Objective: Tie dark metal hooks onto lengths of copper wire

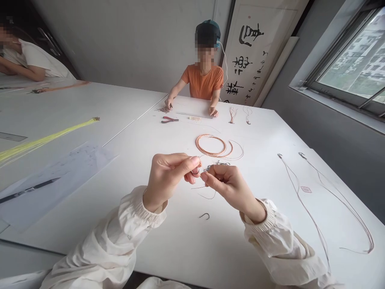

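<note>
Copper wire [197,168] sat between your hands, pinched by your closed left hand [167,178]; closed right hand [228,186] just beside it, grip unclear.

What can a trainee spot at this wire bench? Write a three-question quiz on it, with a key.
1. Multiple choice: what does the coil of copper wire lie on? A. the white table B. a tray C. the windowsill
2. True or false: a small wire hook lies nearer the person than the left hand and right hand do.
3. Fill in: the handles of the pliers near the co-worker in the orange T-shirt are ____.

Key: 1 A; 2 true; 3 red.
</note>
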Demonstrator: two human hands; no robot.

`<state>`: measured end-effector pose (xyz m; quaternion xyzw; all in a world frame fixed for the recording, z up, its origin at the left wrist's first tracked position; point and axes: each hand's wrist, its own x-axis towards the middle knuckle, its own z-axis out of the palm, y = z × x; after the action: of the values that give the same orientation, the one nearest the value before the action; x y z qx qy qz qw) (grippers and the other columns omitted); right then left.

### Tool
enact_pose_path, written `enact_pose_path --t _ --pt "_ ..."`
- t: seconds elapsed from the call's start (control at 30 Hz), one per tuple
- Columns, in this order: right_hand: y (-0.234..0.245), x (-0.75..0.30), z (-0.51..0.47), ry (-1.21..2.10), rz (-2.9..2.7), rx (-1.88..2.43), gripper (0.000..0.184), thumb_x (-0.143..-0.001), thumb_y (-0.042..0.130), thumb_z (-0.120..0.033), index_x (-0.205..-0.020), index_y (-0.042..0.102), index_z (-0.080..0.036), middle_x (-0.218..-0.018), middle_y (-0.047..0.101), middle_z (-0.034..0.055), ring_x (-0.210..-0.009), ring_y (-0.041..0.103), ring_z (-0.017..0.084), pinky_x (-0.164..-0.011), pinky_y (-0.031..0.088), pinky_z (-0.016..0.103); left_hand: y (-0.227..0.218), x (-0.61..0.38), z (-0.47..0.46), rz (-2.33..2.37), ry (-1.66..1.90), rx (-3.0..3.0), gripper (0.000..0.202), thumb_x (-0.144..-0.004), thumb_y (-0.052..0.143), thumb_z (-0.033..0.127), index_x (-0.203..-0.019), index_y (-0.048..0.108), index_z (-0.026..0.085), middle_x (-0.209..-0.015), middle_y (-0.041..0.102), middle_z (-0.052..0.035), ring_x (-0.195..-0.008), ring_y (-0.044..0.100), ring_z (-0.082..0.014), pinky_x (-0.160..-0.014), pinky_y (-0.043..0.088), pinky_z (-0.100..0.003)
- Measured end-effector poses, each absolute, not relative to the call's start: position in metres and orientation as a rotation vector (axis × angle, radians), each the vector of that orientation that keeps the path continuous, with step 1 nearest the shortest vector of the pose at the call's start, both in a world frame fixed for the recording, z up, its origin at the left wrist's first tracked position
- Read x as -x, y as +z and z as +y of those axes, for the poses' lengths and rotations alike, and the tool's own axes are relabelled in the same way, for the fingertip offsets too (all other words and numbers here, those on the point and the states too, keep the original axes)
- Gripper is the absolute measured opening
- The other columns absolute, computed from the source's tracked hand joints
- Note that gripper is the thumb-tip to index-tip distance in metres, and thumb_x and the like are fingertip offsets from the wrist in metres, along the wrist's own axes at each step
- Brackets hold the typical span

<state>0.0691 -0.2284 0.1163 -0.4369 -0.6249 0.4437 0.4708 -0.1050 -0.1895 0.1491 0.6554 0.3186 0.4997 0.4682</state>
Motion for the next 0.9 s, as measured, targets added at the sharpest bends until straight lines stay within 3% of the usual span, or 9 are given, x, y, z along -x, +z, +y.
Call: enact_pose_path --t 0.17,0.47,0.9 --pt "0.118 -0.102 -0.227 1.276 -1.481 0.849 0.028 -0.091 0.063 -0.04 -0.074 0.063 -0.018 -0.052 0.032 -0.0066 -0.047 0.022 0.008 -0.046 0.017 0.026 0.156 0.11 -0.185 0.8 1.2 -1.623 0.027 -0.084 0.068 0.021 -0.058 0.07 0.016 -0.059 0.067 -0.0008 -0.05 0.06 -0.0111 -0.048 0.052 -0.021" --pt "0.139 -0.132 -0.229 0.991 -1.084 0.668 0.041 -0.091 0.055 -0.028 -0.057 0.035 -0.02 -0.045 0.017 -0.009 -0.04 0.014 0.007 -0.046 0.022 0.026 0.152 0.107 -0.186 0.692 0.959 -1.644 0.028 -0.081 0.071 0.024 -0.056 0.07 0.013 -0.055 0.063 -0.0034 -0.047 0.059 -0.0115 -0.039 0.05 -0.019" --pt "0.144 -0.149 -0.219 0.887 -0.953 0.679 0.037 -0.088 0.054 -0.022 -0.055 0.036 -0.02 -0.044 0.02 -0.0083 -0.04 0.013 0.008 -0.044 0.021 0.027 0.15 0.104 -0.191 0.654 0.964 -1.584 0.029 -0.083 0.07 0.02 -0.055 0.068 0.012 -0.056 0.062 -0.0029 -0.048 0.061 -0.0115 -0.041 0.051 -0.02"
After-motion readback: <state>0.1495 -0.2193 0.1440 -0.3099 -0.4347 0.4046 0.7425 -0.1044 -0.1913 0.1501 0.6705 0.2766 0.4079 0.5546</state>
